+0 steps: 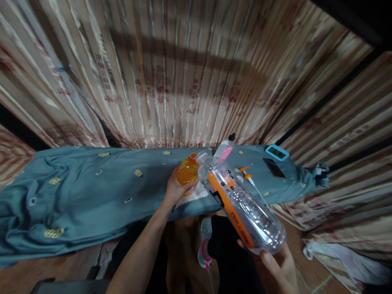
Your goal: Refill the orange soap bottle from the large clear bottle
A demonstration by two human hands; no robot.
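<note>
My left hand grips a small round orange bottle that stands on a white cloth on the blue-covered table. My right hand holds the base of a large clear plastic bottle with an orange label. That bottle is tilted, its open mouth right at the orange bottle's neck. An orange-and-white spray nozzle with a tube lies on the table just right of the two bottles.
A clear bottle with a pink label and black cap stands behind. A blue-framed digital timer and a dark phone lie at the table's right end. Striped curtains hang behind. A grey-and-pink shoe shows below the table edge.
</note>
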